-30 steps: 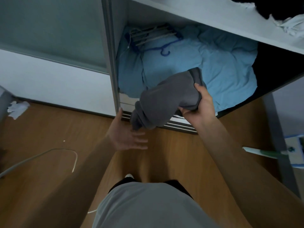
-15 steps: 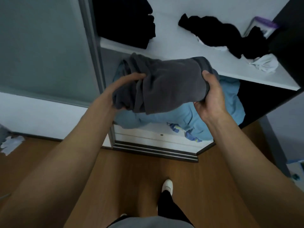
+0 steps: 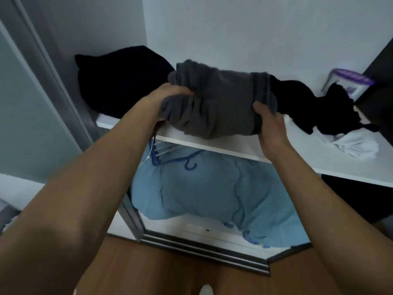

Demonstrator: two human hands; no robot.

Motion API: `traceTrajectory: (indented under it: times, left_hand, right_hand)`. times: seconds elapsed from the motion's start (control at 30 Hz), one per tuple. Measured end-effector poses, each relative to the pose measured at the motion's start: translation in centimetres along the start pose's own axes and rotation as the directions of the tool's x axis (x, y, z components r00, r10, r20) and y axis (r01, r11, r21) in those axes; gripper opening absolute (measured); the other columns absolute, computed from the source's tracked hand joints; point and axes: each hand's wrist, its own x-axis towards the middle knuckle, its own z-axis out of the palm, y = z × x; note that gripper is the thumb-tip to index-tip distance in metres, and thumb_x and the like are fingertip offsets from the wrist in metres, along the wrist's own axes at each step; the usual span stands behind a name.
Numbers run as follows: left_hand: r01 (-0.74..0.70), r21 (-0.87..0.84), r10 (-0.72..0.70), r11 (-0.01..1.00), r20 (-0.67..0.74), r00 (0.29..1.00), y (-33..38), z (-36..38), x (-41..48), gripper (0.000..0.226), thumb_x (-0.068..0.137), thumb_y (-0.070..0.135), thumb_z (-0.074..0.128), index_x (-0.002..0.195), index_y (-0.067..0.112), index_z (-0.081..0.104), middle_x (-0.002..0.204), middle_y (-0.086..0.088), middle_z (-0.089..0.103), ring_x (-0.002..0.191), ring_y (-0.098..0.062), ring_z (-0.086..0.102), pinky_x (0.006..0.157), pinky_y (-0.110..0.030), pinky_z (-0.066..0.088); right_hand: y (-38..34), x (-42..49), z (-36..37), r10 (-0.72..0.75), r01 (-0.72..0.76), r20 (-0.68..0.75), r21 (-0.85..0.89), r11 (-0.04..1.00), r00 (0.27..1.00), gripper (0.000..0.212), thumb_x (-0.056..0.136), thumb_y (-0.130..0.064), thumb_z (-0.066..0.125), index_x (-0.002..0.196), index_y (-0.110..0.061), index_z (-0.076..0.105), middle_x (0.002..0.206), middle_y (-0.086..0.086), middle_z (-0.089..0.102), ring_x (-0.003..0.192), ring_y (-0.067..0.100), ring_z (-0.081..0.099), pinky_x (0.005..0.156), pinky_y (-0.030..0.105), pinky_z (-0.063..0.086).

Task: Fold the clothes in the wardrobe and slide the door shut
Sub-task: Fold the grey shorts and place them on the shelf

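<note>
Now the grey bundle lands on the shelf

A second ago the grey garment [image 3: 221, 103] hung low by the blue bedding [image 3: 212, 188]. Both hands have lifted it onto the front edge of the white shelf [image 3: 255, 146], between two black heaps. The left hand [image 3: 170, 96] grips its left end, and the right hand [image 3: 270, 126] clasps the right. It looks bunched, not folded, and the sliding door [image 3: 32, 103] stands open.

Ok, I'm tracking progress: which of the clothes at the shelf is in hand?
The grey garment in the middle: left hand and right hand grip its ends. The black pile, black garment and white cloth lie unheld.
</note>
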Motion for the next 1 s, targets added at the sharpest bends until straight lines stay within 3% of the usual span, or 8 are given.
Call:
traceTrajectory:
  times: [0.1, 0.27, 0.4, 0.53, 0.67, 0.83, 0.93, 1.0]
  left_hand:
    - [0.097, 0.504, 0.04, 0.858, -0.255, 0.966, -0.2, 1.7, 3.2, 0.056, 0.081, 0.042, 0.076, 0.121, 0.006, 0.061, 0.117, -0.01, 0.067, 0.103, -0.025, 0.064, 0.083, -0.028, 0.049]
    - [0.023, 0.671, 0.214, 0.741, -0.269, 0.939, -0.6, 5.4, 4.1, 0.131, 0.056, 0.087, 0.065, 0.156, 0.018, 0.017, 0.157, -0.01, 0.028, 0.142, -0.033, 0.032, 0.109, -0.046, 0.035]
    - [0.05, 0.869, 0.285, 0.492, -0.215, 0.934, -1.6, 6.6, 4.9, 0.075, 0.079, 0.049, 0.075, 0.138, 0.019, 0.041, 0.145, -0.011, 0.031, 0.132, -0.034, 0.033, 0.098, -0.051, 0.046]
    - [-0.06, 0.88, 0.542, 0.472, -0.236, 0.806, 1.0, 4.7, 7.2, 0.031, 0.088, 0.032, 0.068, 0.112, 0.014, 0.059, 0.13, -0.012, 0.045, 0.12, -0.033, 0.042, 0.086, -0.038, 0.036]
    - [-0.145, 0.835, 0.589, 0.53, -0.241, 0.771, 4.3, 2.3, 10.7, 0.033, 0.095, 0.034, 0.061, 0.125, 0.019, 0.061, 0.135, -0.009, 0.049, 0.125, -0.031, 0.045, 0.1, -0.04, 0.037]
    - [-0.139, 0.885, 0.344, 0.445, -0.026, 0.938, 3.7, 2.5, 12.7, 0.06, 0.094, 0.06, 0.045, 0.146, 0.029, 0.041, 0.156, -0.007, 0.032, 0.142, -0.036, 0.032, 0.112, -0.055, 0.034]
    - [-0.191, 0.937, 0.149, 0.294, 0.153, 0.977, -1.0, 3.4, 12.4, 0.065, 0.094, 0.067, 0.037, 0.149, 0.032, 0.037, 0.166, -0.003, 0.015, 0.153, -0.035, 0.0, 0.118, -0.06, 0.022]
    - [-0.256, 0.915, 0.221, 0.313, 0.192, 0.956, -3.4, 3.1, 12.8, 0.061, 0.098, 0.06, 0.038, 0.151, 0.031, 0.03, 0.168, -0.001, 0.005, 0.153, -0.031, -0.014, 0.12, -0.061, 0.014]
  right_hand:
    - [2.3, 3.2, -3.1, 0.248, -0.163, 0.082, -0.554, 0.816, 0.965, 0.045, 0.069, -0.056, 0.076, 0.093, -0.019, 0.073, 0.108, 0.004, 0.076, 0.092, 0.013, 0.071, 0.084, 0.027, 0.055]
    - [2.6, 7.2, -3.9, 0.19, -0.122, 0.078, -0.52, 0.845, 0.979, 0.062, 0.06, -0.07, 0.076, 0.093, -0.018, 0.077, 0.101, -0.006, 0.077, 0.097, 0.011, 0.071, 0.09, 0.034, 0.055]
    - [2.6, 8.2, -2.6, 0.032, 0.052, 0.157, -0.498, 0.866, 0.987, 0.011, 0.088, -0.038, 0.072, 0.092, -0.028, 0.071, 0.094, -0.007, 0.074, 0.084, 0.003, 0.069, 0.068, 0.019, 0.053]
    - [0.2, 9.3, -0.9, -0.116, 0.162, 0.183, -0.261, 0.952, 0.976, 0.013, 0.093, -0.033, 0.066, 0.105, -0.038, 0.068, 0.11, -0.007, 0.073, 0.099, 0.006, 0.069, 0.078, 0.02, 0.057]
    - [-0.5, 13.6, 1.4, -0.152, 0.149, 0.013, -0.289, 0.946, 0.988, 0.01, 0.091, -0.032, 0.065, 0.099, -0.026, 0.068, 0.101, -0.002, 0.073, 0.095, 0.014, 0.07, 0.078, 0.027, 0.056]
    - [3.6, 16.0, 3.3, 0.127, -0.1, -0.014, -0.706, 0.701, 0.992, 0.039, 0.097, -0.027, 0.055, 0.125, -0.001, 0.054, 0.123, 0.018, 0.062, 0.115, 0.032, 0.059, 0.09, 0.032, 0.044]
    - [4.4, 14.4, 3.9, 0.093, -0.084, -0.032, -0.766, 0.638, 0.995, 0.041, 0.099, -0.034, 0.046, 0.131, -0.009, 0.049, 0.127, 0.014, 0.059, 0.116, 0.032, 0.057, 0.089, 0.034, 0.041]
    - [4.7, 13.2, 4.3, 0.066, -0.087, -0.059, -0.805, 0.587, 0.996, 0.042, 0.101, -0.035, 0.041, 0.135, -0.01, 0.046, 0.13, 0.014, 0.058, 0.118, 0.034, 0.057, 0.094, 0.038, 0.043]
